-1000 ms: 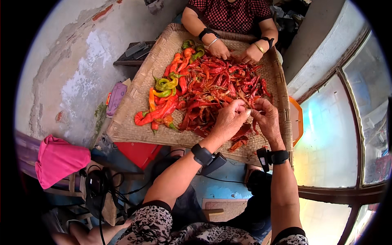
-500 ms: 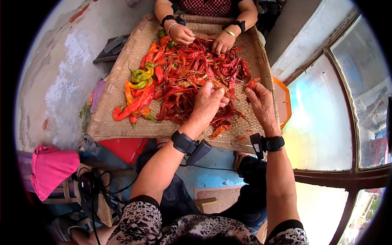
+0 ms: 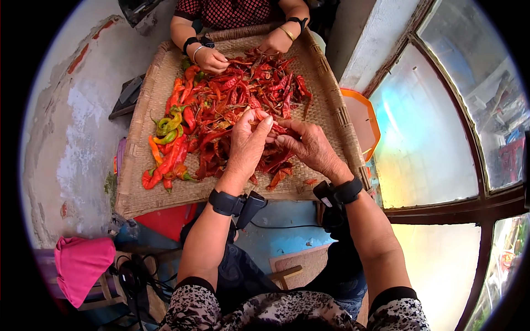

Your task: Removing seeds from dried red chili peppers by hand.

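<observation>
Meeting again, both hands (image 3: 247,144) pinch red pepper (image 3: 281,129).

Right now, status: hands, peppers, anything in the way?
Right hand pinching a red pepper; left hand close beside it, grip unclear. Pepper pile below, in woven tray. Co-worker's hands at far side, apart.

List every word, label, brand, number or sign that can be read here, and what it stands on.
No readable text anywhere in the view.
Black device on the right wrist: a small pale patch, too small to tell whether it bears print.
Clutter beyond the window: too blurred to tell.
Peppers, woven tray and pink cloth: no lettering seen.
</observation>
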`<control>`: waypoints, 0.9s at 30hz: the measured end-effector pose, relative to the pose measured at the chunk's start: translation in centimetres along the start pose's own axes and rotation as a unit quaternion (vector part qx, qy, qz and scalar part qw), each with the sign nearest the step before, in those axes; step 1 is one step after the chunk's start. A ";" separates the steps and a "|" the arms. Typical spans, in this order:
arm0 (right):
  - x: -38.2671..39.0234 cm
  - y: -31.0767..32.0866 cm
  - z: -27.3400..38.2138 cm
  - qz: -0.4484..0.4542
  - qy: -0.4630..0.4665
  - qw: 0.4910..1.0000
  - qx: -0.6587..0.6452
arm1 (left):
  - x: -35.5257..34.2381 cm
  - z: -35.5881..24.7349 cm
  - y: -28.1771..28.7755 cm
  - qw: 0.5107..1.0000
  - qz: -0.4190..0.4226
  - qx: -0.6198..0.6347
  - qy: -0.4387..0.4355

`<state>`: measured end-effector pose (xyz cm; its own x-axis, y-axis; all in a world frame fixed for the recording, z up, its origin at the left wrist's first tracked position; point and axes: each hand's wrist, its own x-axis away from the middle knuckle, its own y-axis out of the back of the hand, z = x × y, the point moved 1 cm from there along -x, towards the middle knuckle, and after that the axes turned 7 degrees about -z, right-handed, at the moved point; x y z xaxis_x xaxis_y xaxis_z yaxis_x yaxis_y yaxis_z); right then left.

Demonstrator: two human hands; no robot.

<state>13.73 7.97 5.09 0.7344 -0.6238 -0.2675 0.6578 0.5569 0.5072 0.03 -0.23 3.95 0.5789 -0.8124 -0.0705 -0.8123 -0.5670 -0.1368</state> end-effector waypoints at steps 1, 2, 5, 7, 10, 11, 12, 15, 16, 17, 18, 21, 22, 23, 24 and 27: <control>0.2 -0.3 -0.8 -0.035 0.025 0.999 -0.005 | 0.1 0.1 0.1 0.999 0.030 0.009 0.024; 0.0 0.1 -0.9 -0.034 0.024 0.999 -0.008 | 0.1 0.1 0.0 0.999 0.029 0.007 0.026; 0.0 2.4 -0.5 -0.106 0.020 0.993 0.053 | 0.2 -0.4 -0.2 0.999 0.017 0.033 0.010; 0.0 4.7 -2.1 -0.238 0.010 0.970 0.036 | -0.3 -0.2 0.0 1.000 0.004 0.005 -0.007; 0.5 8.0 -5.1 -0.343 -0.024 0.901 0.265 | -0.4 0.0 0.4 0.998 -0.008 -0.052 -0.034; 0.7 7.9 -5.0 -0.381 0.010 0.852 0.359 | -0.3 0.0 0.4 0.994 -0.006 -0.095 -0.045; 1.1 7.7 -4.8 -0.415 0.043 0.791 0.447 | -0.2 0.0 0.4 0.989 -0.003 -0.137 -0.056; 1.0 5.2 -4.1 -0.237 0.017 0.914 0.330 | 0.2 0.1 -0.1 0.989 -0.001 -0.139 -0.056; 1.0 3.7 -4.6 -0.160 0.063 0.952 0.252 | 0.2 0.1 -0.3 0.989 0.005 -0.140 -0.053; 0.9 1.9 -5.2 -0.082 0.034 0.959 0.271 | 0.1 0.4 -0.1 0.981 0.022 -0.183 -0.061; 0.7 0.9 -4.2 -0.011 -0.042 0.956 0.291 | 0.1 0.5 -0.2 0.972 0.043 -0.222 -0.068; 0.3 -1.2 -4.9 0.039 -0.031 0.920 0.389 | 1.5 0.9 -0.8 0.909 0.150 -0.374 -0.102; 0.0 -1.2 -5.1 0.035 -0.053 0.918 0.392 | 2.2 1.2 -0.9 0.856 0.139 -0.459 -0.194; -0.2 -1.4 -4.9 0.033 -0.073 0.916 0.393 | 2.7 1.6 -0.8 0.823 0.133 -0.507 -0.220; -0.4 -1.1 -4.7 0.034 -0.073 0.916 0.393 | 2.8 2.0 -0.7 0.786 0.127 -0.553 -0.245; -1.0 0.7 -5.1 -0.070 -0.054 0.967 0.239 | 2.3 3.0 -0.1 0.787 0.129 -0.563 -0.216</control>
<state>14.33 11.80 1.49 0.6050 -0.7429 -0.2865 0.5774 0.1616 0.8003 1.61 -1.62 0.87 0.1575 -0.9357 -0.3156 -0.3138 -0.3505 0.8824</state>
